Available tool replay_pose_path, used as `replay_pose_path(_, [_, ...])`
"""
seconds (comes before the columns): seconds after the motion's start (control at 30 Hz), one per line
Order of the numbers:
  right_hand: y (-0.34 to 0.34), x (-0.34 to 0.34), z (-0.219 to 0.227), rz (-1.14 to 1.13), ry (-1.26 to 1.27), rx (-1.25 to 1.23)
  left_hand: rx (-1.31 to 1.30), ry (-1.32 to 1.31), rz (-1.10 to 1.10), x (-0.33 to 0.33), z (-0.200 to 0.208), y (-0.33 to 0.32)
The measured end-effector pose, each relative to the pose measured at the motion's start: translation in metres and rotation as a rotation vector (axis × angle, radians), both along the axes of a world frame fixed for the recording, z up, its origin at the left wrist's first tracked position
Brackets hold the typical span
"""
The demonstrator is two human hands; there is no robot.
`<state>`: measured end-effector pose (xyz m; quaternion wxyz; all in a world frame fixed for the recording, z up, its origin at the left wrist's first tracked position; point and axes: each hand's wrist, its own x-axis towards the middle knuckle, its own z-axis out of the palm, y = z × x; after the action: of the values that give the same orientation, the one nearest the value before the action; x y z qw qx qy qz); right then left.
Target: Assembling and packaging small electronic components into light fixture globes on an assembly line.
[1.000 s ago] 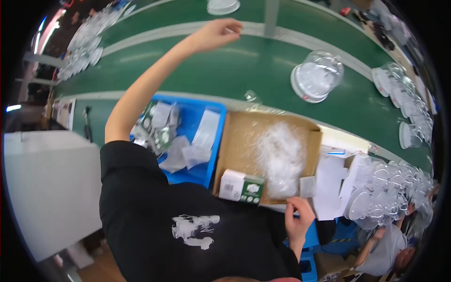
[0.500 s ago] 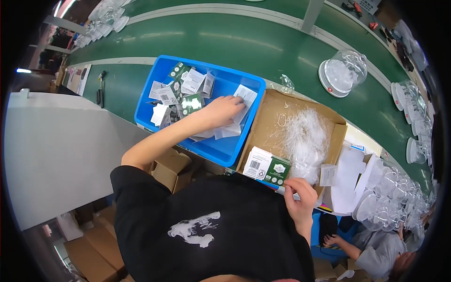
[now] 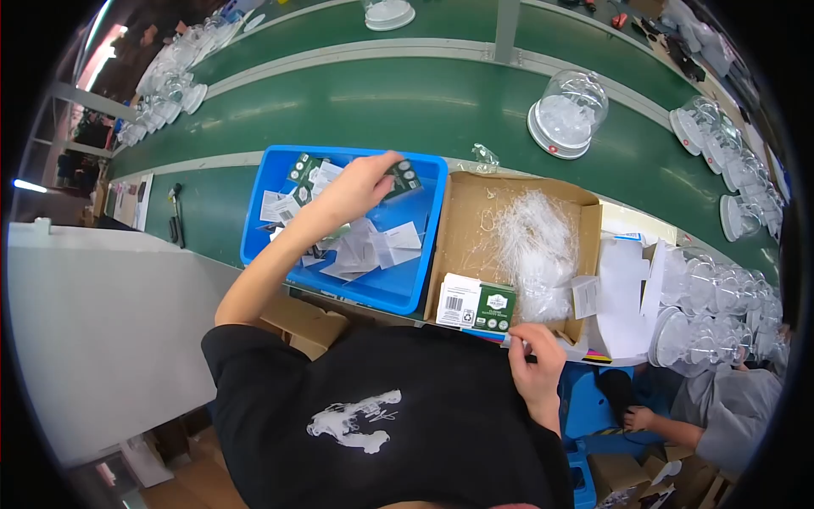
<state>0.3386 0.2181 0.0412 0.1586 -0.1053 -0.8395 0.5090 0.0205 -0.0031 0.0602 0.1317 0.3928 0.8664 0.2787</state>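
Observation:
My left hand (image 3: 358,188) reaches over the blue plastic bin (image 3: 433,229), its fingers closed on a green printed card (image 3: 405,176) near the bin's far right corner. Below that hand lie several loose white cards (image 3: 398,242), some of them in clear sleeves, with more green and white cards toward the left. My right hand (image 3: 538,366) is at the near edge of a shallow cardboard box (image 3: 471,199). Its thumb and forefinger are pinched together, and what is between them is too small to make out. Just beyond those fingertips, a stack of green and white cards (image 3: 476,303) rests in the box.
A tangle of clear strings (image 3: 543,246) fills the box's right side. On the green bench stands a clear dome on a white base (image 3: 566,119). More domes (image 3: 708,293) crowd the right, where a co-worker's hand (image 3: 640,418) shows. A grey-white panel (image 3: 102,331) stands left.
My left hand has moved from the bin's right side toward its far edge, and a green card now shows at its fingers. My right hand stays pinched by the box. The view has shifted.

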Motion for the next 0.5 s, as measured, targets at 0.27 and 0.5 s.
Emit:
replay_pose_path(0.27, [-0.004, -0.074, 0.016, -0.08, 0.13, -0.546, 0.285, -0.502, -0.293, 0.071, 0.054, 0.067])
replay_pose_path(0.5, [0.007, -0.081, 0.012, -0.327, 0.215, -0.577, 0.667, -0.132, -0.016, 0.092, 0.033, 0.08])
